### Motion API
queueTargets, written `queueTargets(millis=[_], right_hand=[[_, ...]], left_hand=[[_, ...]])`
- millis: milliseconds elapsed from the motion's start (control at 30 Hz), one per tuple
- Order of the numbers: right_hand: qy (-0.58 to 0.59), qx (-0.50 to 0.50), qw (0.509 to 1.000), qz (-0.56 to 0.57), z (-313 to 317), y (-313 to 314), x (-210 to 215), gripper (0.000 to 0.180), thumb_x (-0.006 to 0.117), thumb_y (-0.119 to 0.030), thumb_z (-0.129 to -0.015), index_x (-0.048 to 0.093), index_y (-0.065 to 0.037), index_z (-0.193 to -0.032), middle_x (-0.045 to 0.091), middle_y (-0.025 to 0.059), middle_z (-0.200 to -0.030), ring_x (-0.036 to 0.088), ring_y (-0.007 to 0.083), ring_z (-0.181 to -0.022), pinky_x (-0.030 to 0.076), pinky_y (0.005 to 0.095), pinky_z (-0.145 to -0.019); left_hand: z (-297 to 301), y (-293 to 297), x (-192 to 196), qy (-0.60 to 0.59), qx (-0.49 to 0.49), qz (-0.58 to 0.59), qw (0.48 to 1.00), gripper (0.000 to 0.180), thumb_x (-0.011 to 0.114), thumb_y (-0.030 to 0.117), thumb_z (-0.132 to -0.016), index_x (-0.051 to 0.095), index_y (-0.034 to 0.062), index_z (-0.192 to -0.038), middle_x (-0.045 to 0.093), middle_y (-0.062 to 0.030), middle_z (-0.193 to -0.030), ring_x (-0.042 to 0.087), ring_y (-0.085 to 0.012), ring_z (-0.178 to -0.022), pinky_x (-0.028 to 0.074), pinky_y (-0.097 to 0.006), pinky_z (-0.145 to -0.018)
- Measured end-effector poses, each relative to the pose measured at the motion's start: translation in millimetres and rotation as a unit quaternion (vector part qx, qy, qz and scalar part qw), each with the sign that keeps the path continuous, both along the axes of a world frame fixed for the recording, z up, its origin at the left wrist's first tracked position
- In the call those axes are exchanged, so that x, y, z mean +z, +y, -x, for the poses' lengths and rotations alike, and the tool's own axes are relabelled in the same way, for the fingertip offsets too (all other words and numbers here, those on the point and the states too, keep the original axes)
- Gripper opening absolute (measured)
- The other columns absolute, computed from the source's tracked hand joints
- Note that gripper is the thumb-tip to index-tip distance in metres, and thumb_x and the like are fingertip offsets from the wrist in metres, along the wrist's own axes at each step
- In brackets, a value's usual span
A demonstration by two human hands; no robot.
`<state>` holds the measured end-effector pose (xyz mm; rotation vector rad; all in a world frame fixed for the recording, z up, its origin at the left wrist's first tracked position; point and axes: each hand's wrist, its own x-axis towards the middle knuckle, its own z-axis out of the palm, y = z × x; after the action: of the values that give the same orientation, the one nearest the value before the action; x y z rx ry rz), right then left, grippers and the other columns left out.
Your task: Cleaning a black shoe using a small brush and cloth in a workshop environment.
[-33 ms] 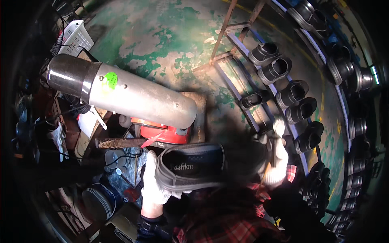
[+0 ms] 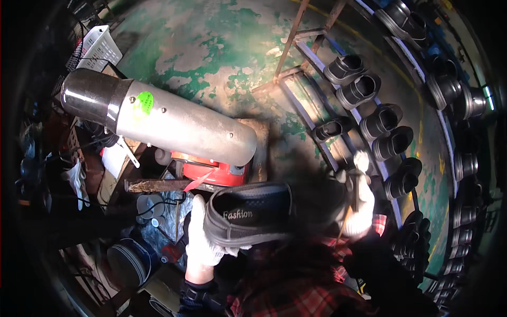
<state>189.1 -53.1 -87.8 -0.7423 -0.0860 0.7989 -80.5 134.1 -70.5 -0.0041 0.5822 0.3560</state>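
A black slip-on shoe (image 2: pixel 251 230) lies across in front of me, its opening facing up and its toe to the right, lost in shadow. My left hand (image 2: pixel 203 238), in a white glove, grips it at the heel, thumb up along the outside and fingers underneath. Beside the toe, my white-gloved right hand (image 2: pixel 360 208) is closed around a thin tan stick (image 2: pixel 346 221); its working end is too dark to make out. Whether the right hand also touches the shoe cannot be seen.
Just beyond the shoe stands a silver cylindrical machine (image 2: pixel 182 121) with a black end and red base (image 2: pixel 219 174). Racks of black shoes (image 2: pixel 379 122) line the right side. At left are a bucket (image 2: pixel 129 261), a white basket (image 2: pixel 100 50) and cluttered cables.
The heel end of the shoe has tilted and risen slightly in my left hand. My right hand has shifted a little beside the toe.
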Motion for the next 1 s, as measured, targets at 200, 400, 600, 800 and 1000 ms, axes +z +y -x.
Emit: queueTargets(millis=[200,400,600,800,1000], right_hand=[[-0.045,0.093,0.980,0.169,-37,54,4,0.036,0.053,-0.034,-0.103,0.061,-0.004,-0.121,0.066,0.0071,-0.111,0.063,0.0153,-0.102,0.054,0.0274,-0.082],[-0.009,0.144,0.981,0.131,-36,113,34,0.029,0.063,-0.020,-0.096,0.060,0.000,-0.118,0.065,0.0073,-0.111,0.061,0.0176,-0.104,0.048,0.0314,-0.096],[-0.200,0.108,0.954,0.195,-87,120,-11,0.029,0.061,-0.023,-0.100,0.061,0.001,-0.116,0.066,0.0074,-0.108,0.062,0.0166,-0.098,0.052,0.0317,-0.090],[0.021,0.019,0.999,-0.024,-71,73,-13,0.029,0.044,-0.025,-0.106,0.055,0.000,-0.115,0.064,0.0151,-0.106,0.064,0.0272,-0.098,0.054,0.0400,-0.094],[-0.030,-0.021,0.999,0.030,-19,49,32,0.034,0.046,-0.027,-0.106,0.056,0.002,-0.122,0.064,0.0136,-0.116,0.064,0.0233,-0.104,0.053,0.0367,-0.095]], left_hand=[[-23,-7,-14,-0.073,0.060,0.010,0.995,0.063,0.039,0.054,-0.103,0.049,0.0009,-0.136,0.061,-0.0273,-0.123,0.070,-0.0438,-0.086,0.065,-0.040,-0.057],[3,-48,-63,-0.224,0.081,0.261,0.935,0.077,0.048,0.061,-0.097,0.046,-0.0027,-0.139,0.061,-0.0276,-0.116,0.066,-0.0132,-0.071,0.058,-0.023,-0.060],[-32,-46,-30,-0.115,0.121,0.172,0.971,0.073,0.045,0.060,-0.098,0.046,-0.0007,-0.139,0.062,-0.0252,-0.121,0.070,-0.0271,-0.077,0.062,-0.035,-0.065],[-54,-15,-32,-0.118,0.038,0.076,0.989,0.072,0.040,0.060,-0.100,0.046,-0.0007,-0.137,0.065,-0.0267,-0.116,0.070,-0.0436,-0.078,0.062,-0.039,-0.053],[-17,-2,-32,-0.105,0.046,0.087,0.990,0.071,0.042,0.058,-0.099,0.043,0.0005,-0.140,0.054,-0.0303,-0.132,0.062,-0.0546,-0.098,0.061,-0.042,-0.052]])
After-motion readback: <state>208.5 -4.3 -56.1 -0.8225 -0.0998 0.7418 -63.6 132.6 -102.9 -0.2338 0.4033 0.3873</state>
